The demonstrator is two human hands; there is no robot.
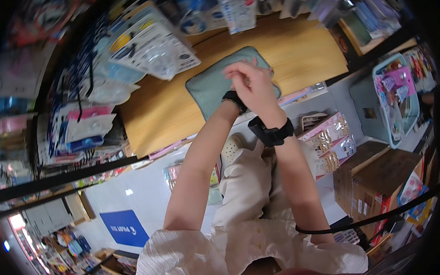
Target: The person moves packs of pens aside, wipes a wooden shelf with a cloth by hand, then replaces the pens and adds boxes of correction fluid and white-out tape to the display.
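A grey-green cloth (213, 83) with dark stitched edging lies on a light wooden shelf board (297, 47). My right hand (256, 84), with a black watch-like band on its wrist, crosses over my left hand (254, 60) above the cloth. Its fingers are bent and point to the left. Most of my left hand is hidden behind the right; a few fingertips show past it, and a dark band circles that wrist. Whether the hands touch each other or the cloth, or hold anything, is not clear.
Blister-packed goods (159, 54) hang on hooks over the board's left and back. Below right stand a blue-grey plastic bin (369, 99) of packets and cardboard boxes (382, 173). Packaged goods (332, 139) rest beside my legs. A black cord (359, 223) crosses near my right arm.
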